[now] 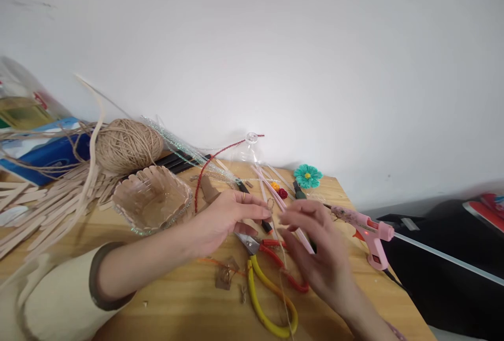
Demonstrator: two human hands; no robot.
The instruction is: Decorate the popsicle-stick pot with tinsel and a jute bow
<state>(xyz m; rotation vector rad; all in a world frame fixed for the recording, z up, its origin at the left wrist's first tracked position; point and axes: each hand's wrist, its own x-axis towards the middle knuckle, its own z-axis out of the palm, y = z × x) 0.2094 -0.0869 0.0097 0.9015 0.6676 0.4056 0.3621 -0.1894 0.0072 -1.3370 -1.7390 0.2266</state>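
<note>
My left hand (232, 215) reaches in from the left and pinches a thin twine (282, 267) at its looped upper end between thumb and fingers. The twine hangs down over the scissors. Just to the right, my right hand (315, 241) is held with its fingers curved and apart, near the loop but with a gap to it; nothing shows between them. Below the hands lie red-handled scissors (293, 280) and yellow-handled scissors (255, 299). A basket of wooden sticks (151, 199) stands beyond my left forearm.
A twine ball (128, 146), a blue package (51, 159) and loose wooden sticks (55, 215) lie left. A teal flower (307, 176) is at the table's back edge. A pink glue gun (370, 233) with a glowing red light lies at the right edge.
</note>
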